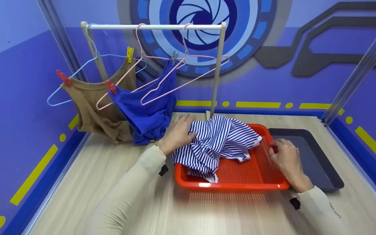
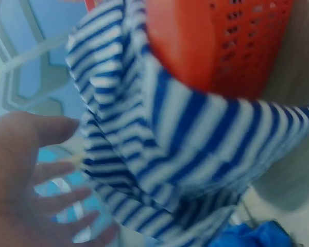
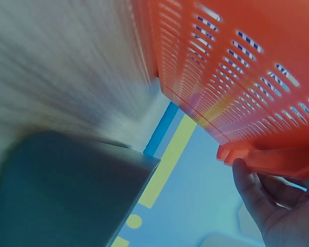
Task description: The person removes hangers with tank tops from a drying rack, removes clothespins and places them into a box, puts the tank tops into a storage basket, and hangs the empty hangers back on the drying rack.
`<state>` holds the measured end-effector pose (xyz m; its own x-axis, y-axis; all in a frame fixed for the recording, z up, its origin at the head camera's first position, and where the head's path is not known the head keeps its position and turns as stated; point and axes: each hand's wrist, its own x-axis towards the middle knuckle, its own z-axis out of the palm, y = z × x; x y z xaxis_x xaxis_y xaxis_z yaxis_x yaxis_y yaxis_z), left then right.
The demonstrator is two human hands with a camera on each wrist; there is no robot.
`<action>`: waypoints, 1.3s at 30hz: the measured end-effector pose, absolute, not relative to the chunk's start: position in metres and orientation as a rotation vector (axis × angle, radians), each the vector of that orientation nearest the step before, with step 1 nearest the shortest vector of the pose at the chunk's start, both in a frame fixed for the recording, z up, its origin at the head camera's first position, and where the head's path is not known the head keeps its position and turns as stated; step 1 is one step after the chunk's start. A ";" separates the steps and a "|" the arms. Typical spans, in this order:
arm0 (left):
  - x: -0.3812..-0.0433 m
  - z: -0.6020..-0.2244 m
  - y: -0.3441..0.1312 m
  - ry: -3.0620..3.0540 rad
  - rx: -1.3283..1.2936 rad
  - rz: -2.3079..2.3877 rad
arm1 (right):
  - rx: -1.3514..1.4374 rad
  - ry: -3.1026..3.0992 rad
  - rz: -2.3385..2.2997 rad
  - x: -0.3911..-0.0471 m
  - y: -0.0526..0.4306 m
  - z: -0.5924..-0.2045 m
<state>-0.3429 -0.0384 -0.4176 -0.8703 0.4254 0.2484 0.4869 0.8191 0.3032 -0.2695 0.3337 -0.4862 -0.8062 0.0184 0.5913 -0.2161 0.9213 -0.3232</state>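
Observation:
A navy-and-white striped garment (image 1: 219,140) lies crumpled in a red plastic basket (image 1: 233,186), draping over its left rim. My left hand (image 1: 179,133) is at the garment's left side, fingers spread. In the left wrist view that hand (image 2: 46,180) has its fingers apart beside the striped cloth (image 2: 144,139), gripping none of it. At the basket's right rim, my right hand (image 1: 286,160) holds the edge with bent fingers. From the right wrist, the thumb of that hand (image 3: 283,206) presses the rim of the perforated basket (image 3: 257,25); some fingers are partly hidden.
Behind stands a rack (image 1: 155,27) with a blue hanger (image 1: 86,68) and pink hangers (image 1: 162,89). A brown top (image 1: 100,101) and a blue garment (image 1: 148,107) hang by clothespins (image 1: 130,54). A dark grey tray (image 1: 318,156) lies right of the basket. Walls enclose the table (image 1: 109,173).

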 end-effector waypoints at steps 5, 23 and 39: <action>-0.354 -0.429 -0.050 -2.971 -0.583 -0.593 | 0.156 -2.454 0.515 -0.270 0.333 -0.486; -0.354 -0.413 -0.043 -2.561 -0.680 -0.759 | 0.167 -2.441 0.500 -0.271 0.334 -0.485; -0.291 -0.402 0.011 -2.707 -1.335 -0.533 | 0.166 -2.438 0.493 -0.270 0.336 -0.486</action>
